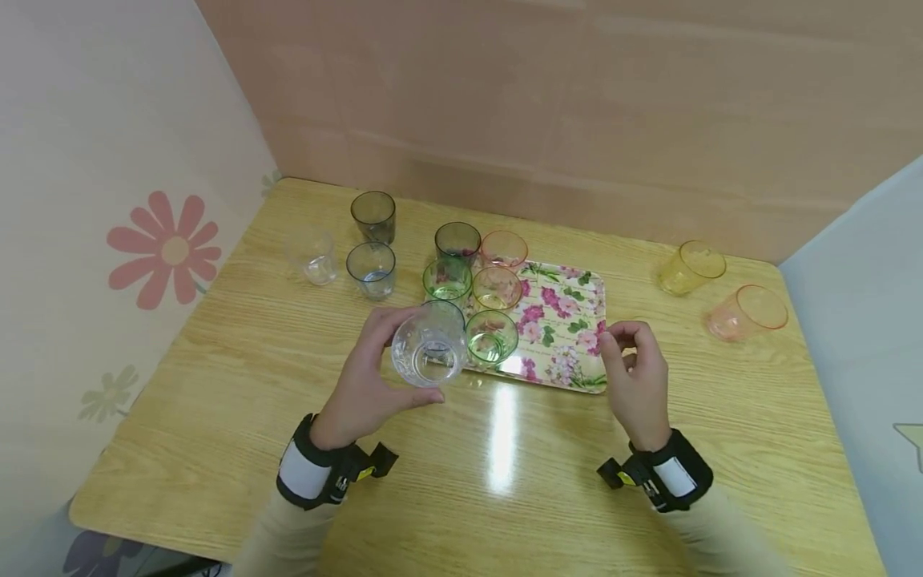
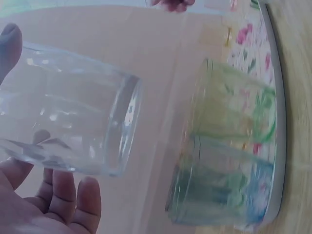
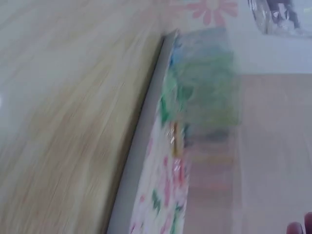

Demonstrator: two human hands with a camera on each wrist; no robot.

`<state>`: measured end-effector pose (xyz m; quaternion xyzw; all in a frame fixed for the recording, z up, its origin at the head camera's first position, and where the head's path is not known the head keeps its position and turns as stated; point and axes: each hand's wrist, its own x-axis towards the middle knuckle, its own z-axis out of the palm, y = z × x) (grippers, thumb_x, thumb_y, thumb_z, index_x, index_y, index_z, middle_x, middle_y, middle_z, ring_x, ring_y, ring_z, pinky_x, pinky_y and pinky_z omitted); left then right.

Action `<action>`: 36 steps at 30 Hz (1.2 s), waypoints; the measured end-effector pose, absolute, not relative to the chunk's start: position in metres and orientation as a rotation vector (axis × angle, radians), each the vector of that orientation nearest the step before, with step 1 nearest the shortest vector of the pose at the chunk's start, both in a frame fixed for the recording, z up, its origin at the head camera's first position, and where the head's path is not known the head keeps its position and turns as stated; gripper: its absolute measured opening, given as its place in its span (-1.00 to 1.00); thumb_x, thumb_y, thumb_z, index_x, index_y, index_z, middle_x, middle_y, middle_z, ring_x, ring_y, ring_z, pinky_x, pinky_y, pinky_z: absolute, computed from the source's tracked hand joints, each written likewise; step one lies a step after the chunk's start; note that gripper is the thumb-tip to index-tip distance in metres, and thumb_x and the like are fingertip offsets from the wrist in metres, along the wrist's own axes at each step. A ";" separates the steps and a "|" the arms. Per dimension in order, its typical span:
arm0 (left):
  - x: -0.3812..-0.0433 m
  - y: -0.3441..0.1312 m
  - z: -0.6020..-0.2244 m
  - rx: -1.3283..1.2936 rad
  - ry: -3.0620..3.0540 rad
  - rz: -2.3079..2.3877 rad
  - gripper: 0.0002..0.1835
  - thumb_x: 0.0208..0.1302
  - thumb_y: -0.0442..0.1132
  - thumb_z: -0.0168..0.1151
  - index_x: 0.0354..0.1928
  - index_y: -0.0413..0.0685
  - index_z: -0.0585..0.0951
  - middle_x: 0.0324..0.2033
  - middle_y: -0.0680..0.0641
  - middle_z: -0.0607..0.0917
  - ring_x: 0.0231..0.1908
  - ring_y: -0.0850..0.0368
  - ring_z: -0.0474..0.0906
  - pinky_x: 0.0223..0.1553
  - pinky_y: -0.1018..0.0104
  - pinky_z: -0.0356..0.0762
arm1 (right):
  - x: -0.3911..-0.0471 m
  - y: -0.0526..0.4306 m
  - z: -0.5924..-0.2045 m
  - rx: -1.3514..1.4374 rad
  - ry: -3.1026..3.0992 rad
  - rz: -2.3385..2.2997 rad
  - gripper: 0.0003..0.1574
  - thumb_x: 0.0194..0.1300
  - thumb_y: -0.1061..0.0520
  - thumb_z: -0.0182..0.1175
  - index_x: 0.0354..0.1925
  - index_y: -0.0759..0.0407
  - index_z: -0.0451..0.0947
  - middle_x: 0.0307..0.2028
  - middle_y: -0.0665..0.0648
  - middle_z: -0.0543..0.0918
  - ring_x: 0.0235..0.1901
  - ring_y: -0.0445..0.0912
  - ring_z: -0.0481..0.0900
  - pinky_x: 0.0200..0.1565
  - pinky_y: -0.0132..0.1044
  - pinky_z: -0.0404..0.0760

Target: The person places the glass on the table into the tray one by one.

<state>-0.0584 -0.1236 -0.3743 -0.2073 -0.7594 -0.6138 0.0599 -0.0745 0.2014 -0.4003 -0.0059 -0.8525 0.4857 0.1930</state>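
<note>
My left hand [image 1: 364, 393] grips a clear glass [image 1: 425, 353], thumb on one side and fingers on the other. The left wrist view shows this clear glass [image 2: 73, 112] raised, beside the green glass [image 2: 229, 102] and blue glass [image 2: 219, 195] on the tray. On the floral tray [image 1: 562, 336], glasses fill the left part: black, pink, orange-yellow, green and blue. The held glass overlaps the blue one in the head view. My right hand [image 1: 638, 381] is by the tray's right edge, fingers loosely bent and holding nothing; only its fingertips [image 3: 308, 225] enter the right wrist view.
Left of the tray stand a clear glass [image 1: 317, 260], a dark glass [image 1: 375, 216] and a grey-blue glass [image 1: 371, 272]. A yellow glass [image 1: 690, 268] and a pink glass [image 1: 746, 312] stand at the far right. Walls border the table [image 1: 548, 497] at the back and sides.
</note>
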 end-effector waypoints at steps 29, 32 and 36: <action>-0.042 -0.061 -0.388 -0.895 -2.246 -2.046 0.05 -0.26 -0.27 0.54 0.40 -0.16 0.26 0.17 -0.17 0.45 0.16 0.02 0.39 0.17 0.13 0.42 | -0.032 0.133 -0.384 1.091 -2.140 2.188 -0.03 0.47 -0.33 -0.44 0.51 0.21 -0.49 0.50 0.33 -0.22 0.44 0.24 -0.22 0.15 0.52 -0.12; -0.043 -0.063 -0.388 -0.870 -2.231 -2.052 0.00 -0.25 -0.33 0.52 0.37 -0.17 0.30 0.13 -0.15 0.49 0.13 0.03 0.41 0.13 0.16 0.45 | -0.032 0.137 -0.389 1.157 -2.119 2.173 0.05 0.46 -0.13 -0.11 0.49 0.28 -0.50 0.48 0.39 -0.21 0.43 0.24 -0.18 0.19 0.44 -0.05; -0.046 -0.068 -0.390 -0.867 -2.204 -2.026 -0.06 -0.24 -0.38 0.50 0.33 -0.20 0.35 0.06 -0.16 0.53 0.07 0.03 0.44 0.04 0.12 0.52 | -0.033 0.139 -0.394 1.199 -2.119 2.127 0.23 0.17 0.37 0.16 0.47 0.36 -0.50 0.46 0.46 -0.16 0.41 0.26 -0.09 0.35 0.11 0.01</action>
